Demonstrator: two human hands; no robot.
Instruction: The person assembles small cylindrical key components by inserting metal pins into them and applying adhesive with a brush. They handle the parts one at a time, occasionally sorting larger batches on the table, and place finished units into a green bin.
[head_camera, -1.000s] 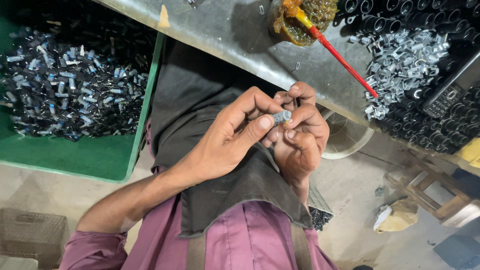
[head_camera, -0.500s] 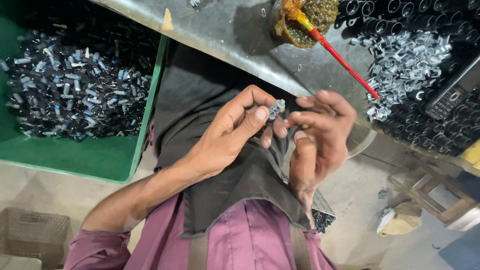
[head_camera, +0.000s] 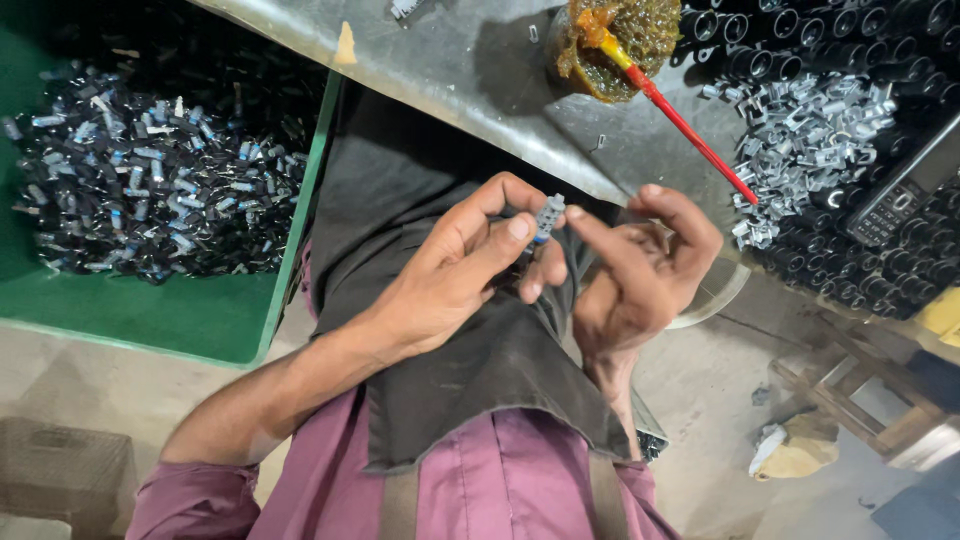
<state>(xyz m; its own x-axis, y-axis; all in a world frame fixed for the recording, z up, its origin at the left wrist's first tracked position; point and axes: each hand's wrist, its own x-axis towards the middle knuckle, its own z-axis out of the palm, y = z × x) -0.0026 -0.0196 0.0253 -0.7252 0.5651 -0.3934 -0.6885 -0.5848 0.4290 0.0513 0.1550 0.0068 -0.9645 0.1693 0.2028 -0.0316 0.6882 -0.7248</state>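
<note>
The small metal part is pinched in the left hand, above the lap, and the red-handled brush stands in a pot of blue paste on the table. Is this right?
Not quite. The head view shows the red-handled brush standing in a pot of amber-brown paste, not blue. The rest holds: the left hand pinches the small metal part above the lap.

Two hands are in view, the left hand (head_camera: 450, 280) and the right hand (head_camera: 640, 275), with one small grey part (head_camera: 548, 215) between their fingertips. One green tray (head_camera: 180, 315) sits at nine o'clock, its small black-and-silver pieces (head_camera: 150, 190) too many to count. One pot of amber paste (head_camera: 610, 40) stands at twelve o'clock with one red-handled brush (head_camera: 690, 130) in it. At two o'clock lie one heap of silver clips (head_camera: 810, 140), uncountable, one heap of black tubes (head_camera: 800, 35), and what looks like one keypad device (head_camera: 900, 195).
</note>
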